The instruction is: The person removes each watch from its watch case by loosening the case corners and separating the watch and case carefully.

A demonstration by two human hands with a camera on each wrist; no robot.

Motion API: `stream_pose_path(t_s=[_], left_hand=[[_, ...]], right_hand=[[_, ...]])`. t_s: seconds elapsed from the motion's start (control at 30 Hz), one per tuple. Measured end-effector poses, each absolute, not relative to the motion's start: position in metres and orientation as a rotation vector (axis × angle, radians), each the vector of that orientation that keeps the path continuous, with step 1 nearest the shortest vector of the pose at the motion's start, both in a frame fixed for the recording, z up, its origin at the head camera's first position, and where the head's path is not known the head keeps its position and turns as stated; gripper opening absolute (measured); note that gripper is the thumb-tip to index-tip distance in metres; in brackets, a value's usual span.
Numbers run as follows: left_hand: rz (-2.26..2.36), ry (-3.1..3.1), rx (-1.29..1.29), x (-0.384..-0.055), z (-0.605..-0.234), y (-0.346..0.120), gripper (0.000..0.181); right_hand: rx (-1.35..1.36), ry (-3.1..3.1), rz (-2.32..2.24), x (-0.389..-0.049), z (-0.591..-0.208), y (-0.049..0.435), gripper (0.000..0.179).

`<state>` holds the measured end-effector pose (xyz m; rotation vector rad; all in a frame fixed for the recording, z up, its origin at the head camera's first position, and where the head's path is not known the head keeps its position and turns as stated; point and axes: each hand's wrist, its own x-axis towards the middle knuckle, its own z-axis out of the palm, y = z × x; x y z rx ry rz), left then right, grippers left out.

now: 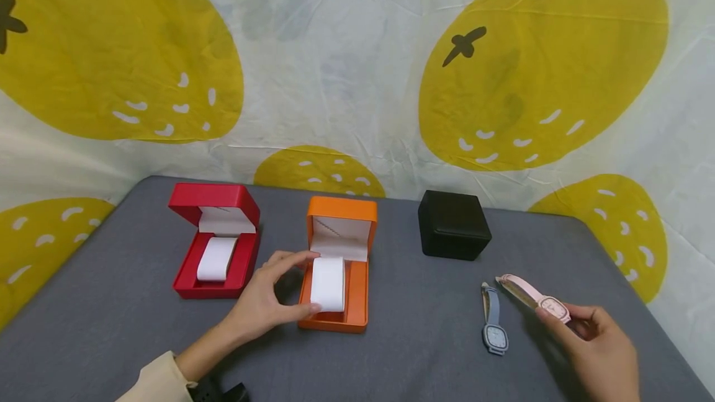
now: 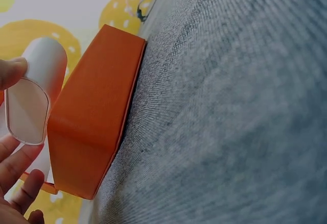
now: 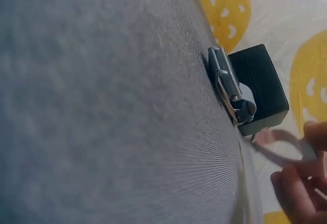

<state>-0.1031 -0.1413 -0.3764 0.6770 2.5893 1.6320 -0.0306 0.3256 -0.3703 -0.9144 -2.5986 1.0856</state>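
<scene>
My left hand pinches a white watch cushion by its two ends, thumb on the near end and fingers on the far one. The cushion is at the open orange watch box; in the left wrist view the cushion tilts above the box's wall. At the right, my right hand holds a pink watch by its case, its strap reaching toward the left. A blue-grey watch lies on the cloth just left of that hand; in the right wrist view its band appears looped.
An open red watch box with a white cushion inside stands at the left. A closed black box stands at the back right. Grey cloth covers the table, and a lemon-print curtain hangs behind it.
</scene>
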Motion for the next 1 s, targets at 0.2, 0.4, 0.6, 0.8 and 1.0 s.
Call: stream_pose_path(t_s=[0.2,0.4,0.6,0.8,1.0], left_hand=[[1.545,2.654,0.648,-0.105,-0.376,-0.141,0.068],[1.520,2.676,0.676,-0.107,-0.380,-0.142,0.067],[1.490,2.699,0.734,-0.110,-0.383,-0.141,0.066],[1.514,2.689,0.748,-0.111,-0.384,-0.138,0.067],[1.514,2.680,0.737,-0.111,-0.384,-0.138,0.067]], right_hand=[[-0.941,-2.717,0.991,-0.028,-0.374,0.325,0.060],[-0.957,-2.825,0.993,-0.028,-0.377,0.318,0.064],[-0.870,-2.908,0.880,-0.029,-0.382,0.317,0.063],[-0.829,-2.966,0.836,-0.030,-0.384,0.316,0.067],[-0.771,-3.050,0.780,-0.031,-0.383,0.314,0.072]])
